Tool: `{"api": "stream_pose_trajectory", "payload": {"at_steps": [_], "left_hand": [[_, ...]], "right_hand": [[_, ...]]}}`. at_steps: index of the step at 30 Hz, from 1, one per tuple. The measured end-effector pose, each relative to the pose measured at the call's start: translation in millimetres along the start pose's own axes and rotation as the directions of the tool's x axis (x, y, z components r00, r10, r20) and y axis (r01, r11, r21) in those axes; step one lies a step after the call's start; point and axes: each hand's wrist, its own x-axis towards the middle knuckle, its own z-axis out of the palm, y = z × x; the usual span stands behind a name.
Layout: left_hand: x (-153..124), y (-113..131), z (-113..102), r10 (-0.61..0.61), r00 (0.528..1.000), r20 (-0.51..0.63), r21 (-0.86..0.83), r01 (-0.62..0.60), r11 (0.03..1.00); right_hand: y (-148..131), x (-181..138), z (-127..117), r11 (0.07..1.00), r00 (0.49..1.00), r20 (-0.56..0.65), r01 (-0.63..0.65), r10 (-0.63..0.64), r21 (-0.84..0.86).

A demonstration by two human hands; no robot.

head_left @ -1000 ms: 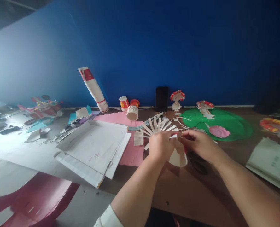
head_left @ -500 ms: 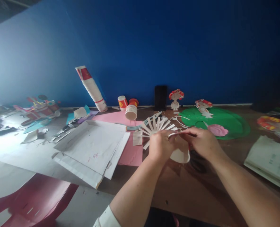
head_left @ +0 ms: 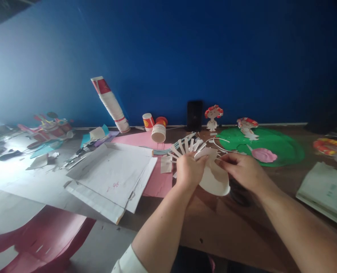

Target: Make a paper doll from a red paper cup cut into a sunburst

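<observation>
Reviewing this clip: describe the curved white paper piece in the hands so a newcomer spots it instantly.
Below the deep blue wall stands a brown table. Over it, the bare left hand and bare right hand hold the curved white paper piece. Its broad face and rounded lower edge set it apart from the white paper fan of narrow strips just behind.

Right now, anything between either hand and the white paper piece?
Nothing visible: the left hand grips the white paper piece, and the right hand is at its right edge. The fringed paper strips lie beyond the left hand, not between.
</observation>
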Motion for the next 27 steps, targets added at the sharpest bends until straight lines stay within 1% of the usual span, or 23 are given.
{"api": "stream_pose_trajectory", "payload": {"at_steps": [2, 5, 8, 11, 13, 16, 20, 22, 27], "left_hand": [[-2.4, 0.6, 1.1, 0.088, 0.996, 0.024, 0.087, -0.09, 0.992], [-7.0, 1.5, 4.0, 0.229, 0.971, 0.063, 0.169, -0.237, 0.957], [-10.5, 1.6, 5.2, 0.325, 0.94, 0.101, 0.114, -0.335, 0.935], [-11.6, 0.9, 3.2, 0.376, 0.92, 0.109, 0.03, -0.381, 0.924], [-11.6, 0.4, 1.4, 0.395, 0.91, 0.127, 0.02, -0.401, 0.916], [-11.1, -0.6, 0.5, 0.39, 0.91, 0.141, 0.037, -0.399, 0.916], [-10.0, -1.4, 2.8, 0.349, 0.931, 0.109, 0.037, -0.355, 0.934], [-9.3, -0.9, 3.7, 0.309, 0.947, 0.09, 0.043, -0.313, 0.949], [-7.9, 1.9, 2.5, 0.159, 0.986, 0.058, 0.048, -0.162, 0.986]], "right_hand": [[5.0, 2.1, 1.0, 1.0, 1.0, 0.03, -0.001, 0.0, 0.012], [10.1, 4.0, 2.7, 0.999, 0.998, 0.064, 0.025, -0.023, -0.024], [9.3, 3.9, 2.6, 0.999, 0.997, 0.07, 0.036, -0.034, -0.036], [5.9, 3.4, 0.2, 1.0, 1.0, 0.011, 0.021, -0.021, 0.006], [4.5, 3.0, -1.5, 0.999, 0.999, 0.003, 0.036, -0.036, 0.023], [4.6, 1.9, -2.1, 0.998, 0.998, 0.028, 0.06, -0.061, 0.016], [4.8, 0.6, 0.3, 1.0, 1.0, 0.003, 0.017, -0.017, -0.016], [4.0, 0.8, 1.5, 0.999, 1.0, 0.006, -0.009, 0.01, -0.04], [3.1, 2.3, 3.8, 0.996, 0.999, 0.012, -0.044, 0.045, -0.08]]}}
